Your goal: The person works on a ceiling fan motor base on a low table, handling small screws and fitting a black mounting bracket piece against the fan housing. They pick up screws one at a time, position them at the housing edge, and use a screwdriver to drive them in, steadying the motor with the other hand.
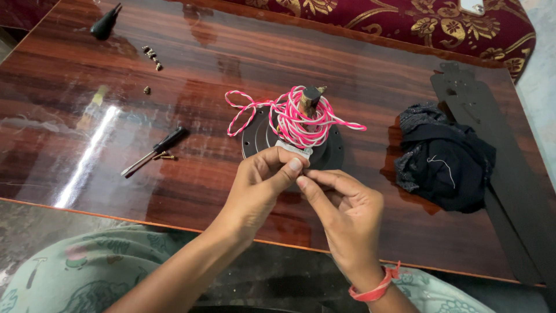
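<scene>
View: head camera, looking down on a glossy dark wooden tabletop (191,191).
Left hand (260,179): fingers curled, thumb and forefinger pinched on a small white connector piece (294,149) at the end of the wires.
Right hand (341,208): fingertips pressed narrow together just beside the left thumb, touching the same spot; whether it grips the piece itself cannot be told. A red band circles its wrist.
Wires: a loose bundle of pink and white twisted wire (295,119) wound around a stub shaft (311,98).
Disc: a round dark metal plate (258,136) under the wires, near the middle of the tabletop, just beyond both hands.
Screwdriver (153,152): black handle, lying left of the plate with small brass screws (167,156) touching it.
More screws (152,57): scattered toward the far left corner, near a black cone-shaped cap (106,24).
Cloth: crumpled black cloth (443,159) toward the right edge, beside long dark fan blades (509,156).
</scene>
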